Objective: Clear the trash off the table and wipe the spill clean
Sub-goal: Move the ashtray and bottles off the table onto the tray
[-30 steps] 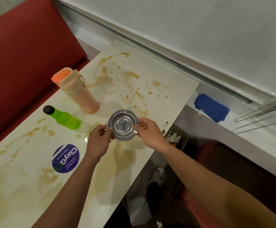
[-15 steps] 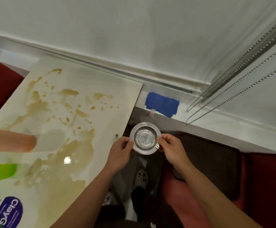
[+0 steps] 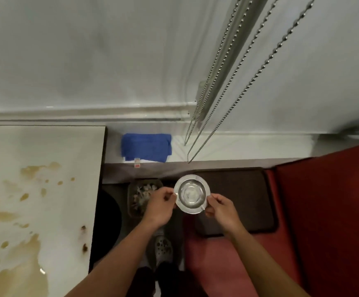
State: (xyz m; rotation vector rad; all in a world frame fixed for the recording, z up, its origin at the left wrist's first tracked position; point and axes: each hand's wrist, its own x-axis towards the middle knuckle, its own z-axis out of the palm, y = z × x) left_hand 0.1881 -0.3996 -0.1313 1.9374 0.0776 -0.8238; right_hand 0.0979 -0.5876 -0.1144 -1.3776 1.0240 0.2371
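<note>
A round metal ashtray (image 3: pixel 191 193) hangs in the air to the right of the table, over the dark seat cushion. My left hand (image 3: pixel 159 206) pinches its left rim and my right hand (image 3: pixel 221 210) pinches its right rim. Below and left of it, on the floor, stands a small bin (image 3: pixel 141 196) holding pale crumpled trash, partly hidden by my left hand. The white table (image 3: pixel 45 146) fills the left side, covered with brown spill (image 3: pixel 22 273). A folded blue cloth (image 3: pixel 146 147) lies on the window ledge.
A dark cushion (image 3: pixel 242 189) lies on the red bench seat (image 3: pixel 324 211) at right. Beaded blind chains (image 3: pixel 234 88) hang down from the upper right to the ledge. My shoes (image 3: pixel 163 249) show on the floor between table and bench.
Both hands carried the ashtray off the table and rightward, past the table edge and the bin, to above the bench cushion. The view turned right; the bottles left the frame.
</note>
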